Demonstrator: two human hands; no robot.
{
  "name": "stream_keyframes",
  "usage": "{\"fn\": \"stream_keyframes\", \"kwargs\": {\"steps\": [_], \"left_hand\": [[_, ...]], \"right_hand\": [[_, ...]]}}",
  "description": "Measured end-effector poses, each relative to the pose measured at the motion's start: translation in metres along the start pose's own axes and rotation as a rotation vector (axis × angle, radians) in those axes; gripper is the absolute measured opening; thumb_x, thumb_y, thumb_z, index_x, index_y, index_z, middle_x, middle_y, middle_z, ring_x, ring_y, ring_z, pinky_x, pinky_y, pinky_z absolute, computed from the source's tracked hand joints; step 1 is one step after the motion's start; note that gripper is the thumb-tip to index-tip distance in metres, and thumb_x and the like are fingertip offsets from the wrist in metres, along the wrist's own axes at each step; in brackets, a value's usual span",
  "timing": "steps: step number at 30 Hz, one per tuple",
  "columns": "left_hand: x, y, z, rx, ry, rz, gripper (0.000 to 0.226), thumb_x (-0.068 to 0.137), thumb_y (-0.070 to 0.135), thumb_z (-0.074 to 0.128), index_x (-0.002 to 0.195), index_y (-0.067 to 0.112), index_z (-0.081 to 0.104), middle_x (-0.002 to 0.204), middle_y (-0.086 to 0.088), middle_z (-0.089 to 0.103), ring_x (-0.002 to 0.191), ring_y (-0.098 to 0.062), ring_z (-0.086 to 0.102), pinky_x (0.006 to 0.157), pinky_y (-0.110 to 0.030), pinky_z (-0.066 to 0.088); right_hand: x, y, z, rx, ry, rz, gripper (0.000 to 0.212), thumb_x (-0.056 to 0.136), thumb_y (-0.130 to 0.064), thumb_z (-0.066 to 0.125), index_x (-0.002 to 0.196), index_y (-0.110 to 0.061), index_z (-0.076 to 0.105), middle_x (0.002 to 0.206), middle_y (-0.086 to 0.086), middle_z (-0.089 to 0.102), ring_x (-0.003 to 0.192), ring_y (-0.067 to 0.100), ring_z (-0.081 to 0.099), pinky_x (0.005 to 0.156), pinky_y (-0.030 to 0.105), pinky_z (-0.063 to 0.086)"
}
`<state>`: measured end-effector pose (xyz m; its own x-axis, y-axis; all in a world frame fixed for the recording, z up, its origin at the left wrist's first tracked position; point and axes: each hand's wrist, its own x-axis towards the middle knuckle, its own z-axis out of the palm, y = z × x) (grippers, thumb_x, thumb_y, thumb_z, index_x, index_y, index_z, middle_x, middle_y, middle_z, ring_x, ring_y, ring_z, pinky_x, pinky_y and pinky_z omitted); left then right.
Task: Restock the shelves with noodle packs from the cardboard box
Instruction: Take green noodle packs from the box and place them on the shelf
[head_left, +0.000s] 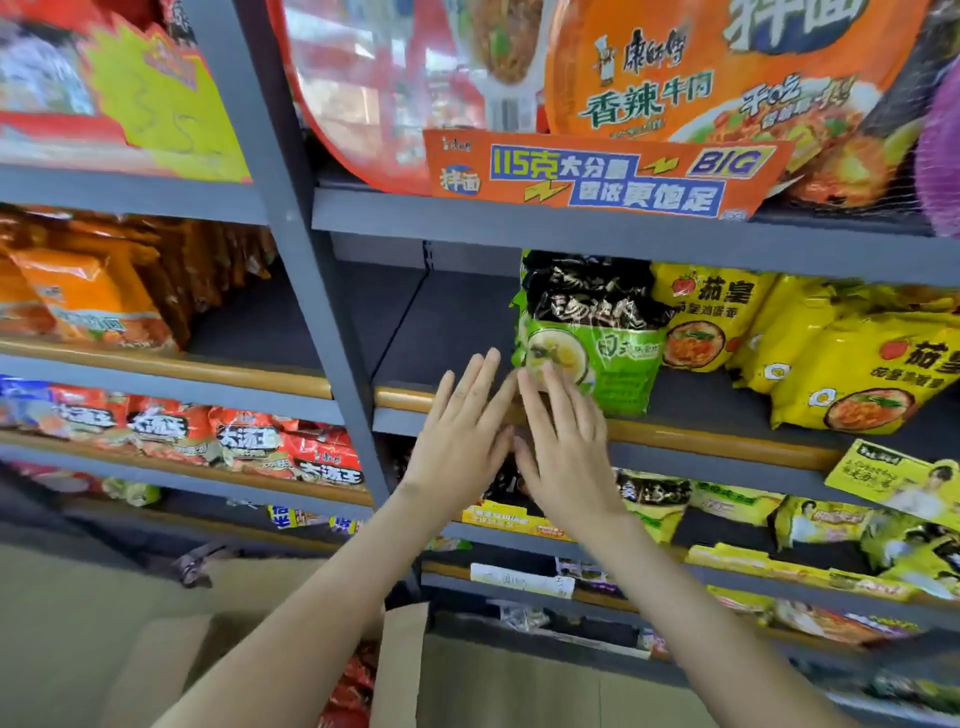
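Item: green-and-black plastic noodle pack (597, 338), standing upright just right of the frame's centre, on the grey metal shelf (452, 322) behind a tan rounded front rail (701, 436). Bare shelf is showing to its left. Yellow plastic noodle packs (852, 374) are leaning just beside it on the right.

Hands: both are reaching up from the bottom of the frame, backs facing the camera, fingers straight and slack, grasping nothing.
- The right hand (566, 457) is lying over the rail, and its fingertips (545, 384) are overlapping the pack's lower left corner. Whether they are pressing it cannot be told.
- The left hand (457, 436) is hovering close beside the right, its fingertips pointing at the bare shelf just left of the pack and clear of it.

Source: brown cardboard box (400, 670), sitting open at bottom centre below the forearms, with red packs (353, 691) showing inside.

Surroundings: orange noodle packs (93, 301) are leaning at the left edge. Red noodle packs (249, 447) are lying in a row on the shelf beneath them. An orange paper promotional sign (597, 171) is hanging at the upper shelf's edge, above the green-and-black pack.
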<state>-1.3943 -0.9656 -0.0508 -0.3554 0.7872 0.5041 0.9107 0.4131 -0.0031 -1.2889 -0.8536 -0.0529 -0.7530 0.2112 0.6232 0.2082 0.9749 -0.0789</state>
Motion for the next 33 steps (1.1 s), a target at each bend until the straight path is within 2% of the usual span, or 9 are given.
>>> {"fn": "stream_keyframes", "kwargs": {"steps": [3,6,13,18,20,23,26,29,33], "left_hand": [[-0.059,-0.024,0.003,-0.012,-0.069,-0.101,0.054,0.096,0.032,0.034,0.145,0.011,0.029,0.153,-0.016,0.029,0.142,-0.026,0.021,0.115,-0.045,0.018],[-0.129,-0.055,0.004,0.013,-0.166,-0.23,0.054,0.094,0.033,0.036,0.141,0.007,0.038,0.15,-0.015,0.034,0.139,-0.026,0.028,0.114,-0.045,0.022],[-0.301,-0.139,0.011,-0.099,-0.421,-0.671,0.052,0.089,0.025,0.037,0.129,-0.004,0.052,0.137,-0.023,0.05,0.123,-0.039,0.052,0.099,-0.052,0.045],[-0.425,-0.203,0.039,-0.1,-0.62,-0.87,0.058,0.087,0.032,0.035,0.132,0.0,0.053,0.138,-0.021,0.05,0.125,-0.037,0.051,0.1,-0.054,0.039],[-0.466,-0.233,0.056,-0.091,-0.67,-0.903,0.056,0.087,0.031,0.045,0.134,0.002,0.052,0.139,-0.02,0.049,0.126,-0.037,0.05,0.103,-0.052,0.033],[-0.517,-0.267,0.094,-0.128,-0.771,-0.937,0.063,0.078,0.026,0.074,0.132,0.003,0.054,0.137,-0.019,0.051,0.124,-0.035,0.052,0.102,-0.05,0.035],[-0.554,-0.287,0.149,-0.238,-0.709,-1.018,0.067,0.09,0.024,0.062,0.146,0.004,0.033,0.152,-0.014,0.03,0.138,-0.031,0.035,0.114,-0.04,0.023],[-0.587,-0.298,0.219,-0.337,-0.65,-1.149,0.062,0.102,0.024,0.038,0.153,0.011,0.005,0.16,-0.007,0.005,0.147,-0.019,0.006,0.116,-0.022,0.001],[-0.614,-0.299,0.306,-0.284,-0.625,-1.196,0.064,0.101,0.016,0.039,0.153,0.01,0.003,0.16,-0.01,0.004,0.148,-0.021,0.003,0.118,-0.031,0.001]], "right_hand": [[-0.019,-0.041,0.023,0.067,-0.067,-0.05,0.059,0.092,-0.03,0.048,0.145,-0.009,0.032,0.148,0.013,0.031,0.132,0.028,0.034,0.105,0.041,0.031],[-0.039,-0.086,0.055,0.137,-0.18,-0.124,0.056,0.093,-0.031,0.043,0.143,-0.007,0.036,0.146,0.012,0.034,0.129,0.027,0.037,0.103,0.039,0.031],[-0.087,-0.212,0.143,0.226,-0.501,-0.212,0.081,0.076,-0.03,0.075,0.142,-0.01,0.034,0.143,0.01,0.042,0.119,0.027,0.045,0.091,0.042,0.044],[-0.139,-0.305,0.223,0.217,-0.763,-0.251,0.087,0.068,-0.026,0.081,0.141,-0.009,0.036,0.141,0.012,0.042,0.117,0.028,0.042,0.095,0.044,0.043],[-0.161,-0.338,0.262,0.237,-0.847,-0.226,0.087,0.07,-0.023,0.08,0.142,-0.01,0.034,0.143,0.011,0.038,0.118,0.028,0.041,0.094,0.044,0.048],[-0.196,-0.377,0.323,0.266,-0.961,-0.187,0.083,0.065,-0.021,0.084,0.137,-0.009,0.046,0.137,0.01,0.05,0.115,0.025,0.045,0.088,0.042,0.052],[-0.231,-0.4,0.395,0.254,-1.058,-0.135,0.08,0.064,-0.021,0.086,0.135,-0.009,0.051,0.13,0.008,0.057,0.113,0.025,0.057,0.088,0.038,0.051],[-0.263,-0.411,0.475,0.255,-1.136,-0.044,0.07,0.089,-0.018,0.064,0.148,-0.012,0.028,0.147,0.007,0.039,0.134,0.024,0.038,0.111,0.031,0.029],[-0.3,-0.415,0.573,0.298,-1.177,0.049,0.073,0.093,-0.003,0.05,0.152,-0.017,0.011,0.153,0.008,0.024,0.14,0.024,0.022,0.113,0.029,0.023]]}}
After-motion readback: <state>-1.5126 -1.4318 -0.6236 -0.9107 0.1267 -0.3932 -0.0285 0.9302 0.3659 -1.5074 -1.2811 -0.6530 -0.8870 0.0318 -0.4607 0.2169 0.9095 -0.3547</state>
